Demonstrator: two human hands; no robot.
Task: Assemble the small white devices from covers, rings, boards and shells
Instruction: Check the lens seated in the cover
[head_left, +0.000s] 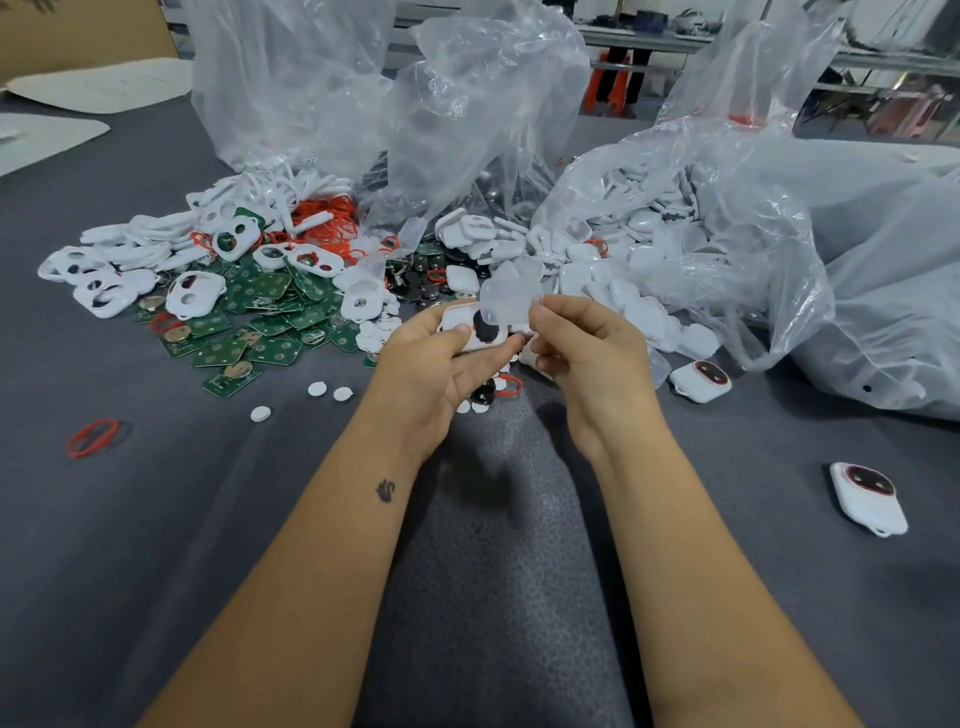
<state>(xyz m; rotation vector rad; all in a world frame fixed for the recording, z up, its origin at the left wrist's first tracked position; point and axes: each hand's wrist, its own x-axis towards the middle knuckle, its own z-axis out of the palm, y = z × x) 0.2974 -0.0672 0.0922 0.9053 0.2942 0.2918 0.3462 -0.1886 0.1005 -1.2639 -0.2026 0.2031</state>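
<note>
At the far left a red ring (93, 437) lies alone on the grey counter (208, 519). Beyond it, white covers (98, 291) with round cut-outs spread in a loose heap, running into a pile of green boards (260, 317), some with a coin cell on top. Three small white discs (317, 389) sit just in front of the boards. Behind the heap, a bundle of red rings (332, 223) lies against a clear plastic bag (291, 88) standing open.

In the middle, both hands are raised just above the counter. The left hand (441, 364) grips a partly built white device (475, 327) — thumb on its face, fingers curled beneath — with dark openings and a red edge showing. The right hand (587, 353) pinches a translucent white piece (506, 301) between thumb and forefinger, held tilted and touching the top edge of the device. Whether that piece is a cover or a shell I cannot tell.

To the right, white shells (623, 244) spill from a second clear bag (753, 208). Near its mouth one finished device (701, 381) rests on the counter, red-rimmed windows facing up. Another finished device (868, 499) lies well apart, toward the near right edge.
</note>
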